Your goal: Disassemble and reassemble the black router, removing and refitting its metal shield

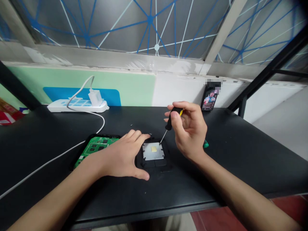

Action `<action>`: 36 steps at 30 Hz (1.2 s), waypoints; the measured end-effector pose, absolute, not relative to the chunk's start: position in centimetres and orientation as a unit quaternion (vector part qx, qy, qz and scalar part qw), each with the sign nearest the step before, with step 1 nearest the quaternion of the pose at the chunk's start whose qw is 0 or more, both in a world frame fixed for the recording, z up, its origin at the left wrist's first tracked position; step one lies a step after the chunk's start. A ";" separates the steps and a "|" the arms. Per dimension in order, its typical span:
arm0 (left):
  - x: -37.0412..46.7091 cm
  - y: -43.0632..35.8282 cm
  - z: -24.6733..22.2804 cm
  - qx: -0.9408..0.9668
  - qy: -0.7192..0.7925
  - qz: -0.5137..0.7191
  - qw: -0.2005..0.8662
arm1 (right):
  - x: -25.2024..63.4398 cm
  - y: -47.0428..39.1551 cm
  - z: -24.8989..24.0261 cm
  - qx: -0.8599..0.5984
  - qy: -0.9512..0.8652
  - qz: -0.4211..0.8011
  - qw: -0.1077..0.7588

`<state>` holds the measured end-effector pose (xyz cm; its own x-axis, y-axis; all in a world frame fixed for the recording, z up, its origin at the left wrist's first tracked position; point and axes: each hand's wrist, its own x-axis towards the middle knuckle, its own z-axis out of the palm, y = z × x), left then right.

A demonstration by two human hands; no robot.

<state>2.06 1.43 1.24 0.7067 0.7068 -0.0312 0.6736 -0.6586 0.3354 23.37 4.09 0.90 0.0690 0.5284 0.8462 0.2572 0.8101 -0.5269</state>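
My right hand is wrapped round a screwdriver with a black and yellow handle. The tip of its thin shaft meets the upper right corner of a silver metal plate, which has a pale yellow square at its middle. Around the plate is a black casing lying on the table. My left hand rests at the casing's left side, thumb and fingers spread. Partly under that hand and forearm, a green circuit board sits in a black shell.
A white power strip with a plugged-in charger stands at the back left; its white cable crosses the black table. A phone leans on the wall. Something green shows behind my right wrist. Red packaging is far left.
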 end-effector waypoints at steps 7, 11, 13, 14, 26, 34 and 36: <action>2.0 1.5 1.2 0.908 0.378 0.064 0.168 | 23.4 4.0 0.7 -0.243 -0.681 0.157 0.673; 2.0 1.5 1.2 0.908 0.379 0.064 0.169 | 23.4 4.1 0.8 -0.252 -0.676 0.129 0.680; 2.0 1.5 1.2 0.908 0.379 0.059 0.168 | 23.5 4.3 0.8 -0.264 -0.679 0.086 0.680; 2.0 1.5 1.2 0.908 0.378 0.059 0.168 | 23.5 4.4 0.9 -0.264 -0.681 0.064 0.679; 2.1 1.5 1.2 0.911 0.375 0.063 0.161 | 23.5 3.8 0.8 -0.275 -0.698 0.130 0.649; 2.1 1.5 1.1 0.910 0.376 0.062 0.161 | 23.5 4.1 0.8 -0.268 -0.687 0.103 0.667; 2.0 1.5 1.1 0.912 0.374 0.062 0.158 | 23.6 4.3 1.0 -0.279 -0.689 0.058 0.667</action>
